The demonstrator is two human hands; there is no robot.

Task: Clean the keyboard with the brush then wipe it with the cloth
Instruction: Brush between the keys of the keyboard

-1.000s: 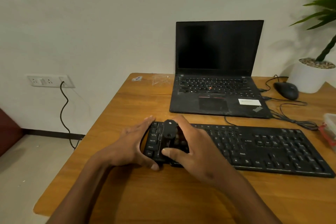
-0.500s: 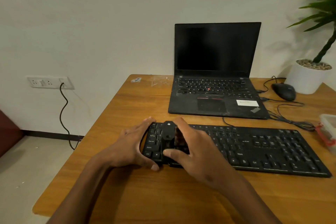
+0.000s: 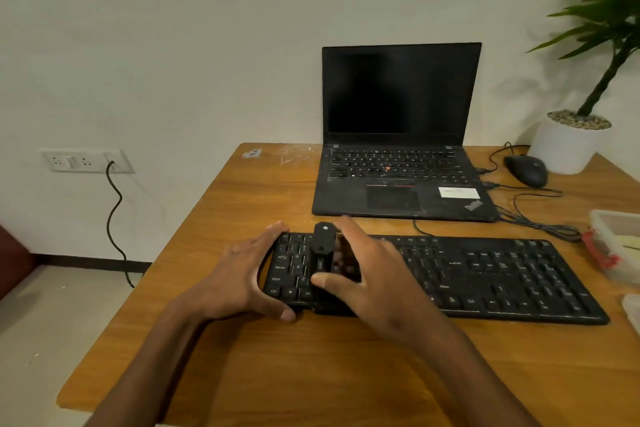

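dim warm indoor light | soft shadows | wide-angle edge bending

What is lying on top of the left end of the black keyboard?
A black brush stands on the keyboard, held by the right hand. The left hand grips the keyboard's left edge. Bristles and keys beneath are hidden.

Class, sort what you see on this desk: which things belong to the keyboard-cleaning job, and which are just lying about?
In the job:
keyboard
brush
right hand
left hand

Lying about:
laptop
mouse
potted plant
plastic box
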